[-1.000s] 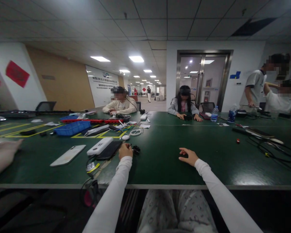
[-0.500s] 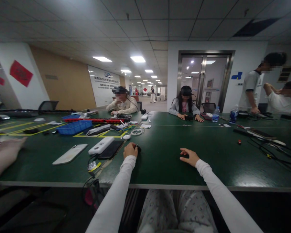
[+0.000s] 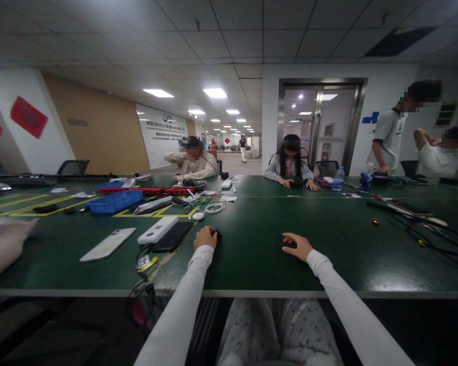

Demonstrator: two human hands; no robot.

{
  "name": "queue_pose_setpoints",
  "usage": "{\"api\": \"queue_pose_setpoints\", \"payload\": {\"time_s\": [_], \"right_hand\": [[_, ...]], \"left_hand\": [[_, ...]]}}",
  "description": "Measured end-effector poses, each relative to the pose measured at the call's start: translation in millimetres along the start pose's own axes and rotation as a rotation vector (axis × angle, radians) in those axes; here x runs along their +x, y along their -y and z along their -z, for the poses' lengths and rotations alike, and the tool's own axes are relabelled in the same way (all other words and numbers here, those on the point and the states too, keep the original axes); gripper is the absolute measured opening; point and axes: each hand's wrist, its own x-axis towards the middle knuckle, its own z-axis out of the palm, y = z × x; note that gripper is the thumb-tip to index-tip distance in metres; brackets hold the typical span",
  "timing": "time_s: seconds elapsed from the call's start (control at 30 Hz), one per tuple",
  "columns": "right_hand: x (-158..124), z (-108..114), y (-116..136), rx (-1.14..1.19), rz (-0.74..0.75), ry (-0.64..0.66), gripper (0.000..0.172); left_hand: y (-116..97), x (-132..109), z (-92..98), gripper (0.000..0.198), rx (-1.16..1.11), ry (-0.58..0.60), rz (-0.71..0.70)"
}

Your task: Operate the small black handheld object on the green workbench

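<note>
My left hand [image 3: 205, 238] rests on the green table [image 3: 252, 254], its fingers curled round a small dark object [image 3: 218, 233]. Most of that object is hidden by the hand, and its kind does not show. To the right, my right hand [image 3: 298, 246] lies at the table with its fingers apart and nothing in them. Left of my left hand are a black flat phone-like slab [image 3: 174, 235] and a white power bank [image 3: 158, 230] with a dark cable. A white phone [image 3: 107, 245] lies further left. A round white piece [image 3: 198, 216] sits just beyond my left hand.
A blue tray [image 3: 115, 202], a coiled white cable [image 3: 214, 208] and a red bar [image 3: 148, 190] lie at the left back. Black cables [image 3: 423, 236] and a water bottle [image 3: 339, 179] are on the right. Another person's hand [image 3: 13, 234] is at far left; two people sit opposite.
The view has shifted slightly to the right. My hands keep almost the same pose. The person opposite on the left has lowered their head and shifted an arm.
</note>
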Motion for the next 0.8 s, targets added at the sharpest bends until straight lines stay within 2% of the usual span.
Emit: {"api": "queue_pose_setpoints", "payload": {"time_s": [0.5,0.8], "right_hand": [[-2.7,4.5,6.2,-0.01,-0.012,0.027,0.049],[-1.5,2.3,4.5,-0.024,0.018,0.001,0.046]], "left_hand": [[-3.2,-3.7,4.2,0.022,0.039,0.026,-0.003],[-1.3,-1.8,1.5,0.023,0.047,0.031,-0.008]]}}
